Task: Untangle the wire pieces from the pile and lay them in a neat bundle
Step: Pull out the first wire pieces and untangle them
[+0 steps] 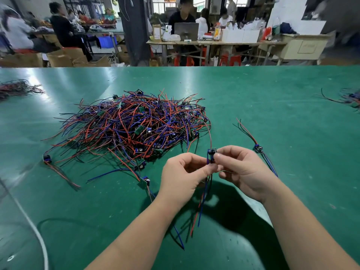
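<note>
- Both grips closed on one wire piece [212,152]: right grip [241,168] pinches its small board, left grip [183,172] pinches the leads just beneath.
- It is held above the desk [272,106], on the near side of the pile [132,125]. Blue, red and black tails hang between the wrists.
- Risk: a red lead arcs from the board back toward the pile's edge (caught there or free, cannot tell). A sharp pull could drag the tangle or strain that lead at the board.
- Hanging tails may snag the stray piece [145,181] near the left wrist.
- One laid piece [258,148] lies apart at right.
- Writing: none legible; far boxes blurred.
</note>
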The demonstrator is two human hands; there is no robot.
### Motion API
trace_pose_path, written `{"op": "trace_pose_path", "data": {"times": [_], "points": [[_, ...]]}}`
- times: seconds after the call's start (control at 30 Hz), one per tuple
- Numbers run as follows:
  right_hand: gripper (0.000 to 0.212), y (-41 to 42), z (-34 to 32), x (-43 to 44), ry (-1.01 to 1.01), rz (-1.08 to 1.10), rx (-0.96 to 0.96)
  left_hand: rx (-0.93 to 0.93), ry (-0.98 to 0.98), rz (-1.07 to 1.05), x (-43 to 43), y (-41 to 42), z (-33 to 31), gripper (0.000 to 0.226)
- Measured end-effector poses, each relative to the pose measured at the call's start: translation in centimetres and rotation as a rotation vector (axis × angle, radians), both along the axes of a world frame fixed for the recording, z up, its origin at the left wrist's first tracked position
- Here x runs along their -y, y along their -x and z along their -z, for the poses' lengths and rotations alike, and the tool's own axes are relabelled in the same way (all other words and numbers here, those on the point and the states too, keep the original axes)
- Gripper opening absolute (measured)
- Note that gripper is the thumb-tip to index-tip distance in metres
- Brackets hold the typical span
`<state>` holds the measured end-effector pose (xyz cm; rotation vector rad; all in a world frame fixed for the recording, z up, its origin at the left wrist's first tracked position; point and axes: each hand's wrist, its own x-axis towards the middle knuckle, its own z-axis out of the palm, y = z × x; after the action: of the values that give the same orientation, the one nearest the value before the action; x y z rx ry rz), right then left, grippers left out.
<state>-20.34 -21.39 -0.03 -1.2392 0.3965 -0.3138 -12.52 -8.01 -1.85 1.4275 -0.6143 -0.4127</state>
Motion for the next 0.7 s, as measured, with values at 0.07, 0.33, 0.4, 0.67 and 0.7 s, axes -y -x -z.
{"op": "trace_pose_path", "data": {"times": [0.07,0.33,0.4,0.67,0.7], "points": [[0.023,-0.1,0.1,-0.2,0.02,0.001,-0.03,0.004,0.001,0.032,-0.1,-0.1,0.0,0.012],[0.006,0.1,-0.3,-0.1,-0.075,-0.001,-0.09,0.395,-0.167,-0.352,-1.1,-2.4,-0.4,0.015],[0.01,0.2,-0.3,-0.4,-0.096,-0.05,-0.13,0.516,-0.274,-0.487,-1.2,-2.4,-0.3,0.016],[0.011,-0.6,-0.2,-0.3,-0.361,0.114,-0.087,0.724,0.017,-0.419,-1.3,-1.4,-0.8,0.038],[0.013,-0.7,-0.1,-0.2,-0.356,0.121,-0.079,0.758,-0.041,-0.358,-1.1,-1.2,-0.7,0.045]]}}
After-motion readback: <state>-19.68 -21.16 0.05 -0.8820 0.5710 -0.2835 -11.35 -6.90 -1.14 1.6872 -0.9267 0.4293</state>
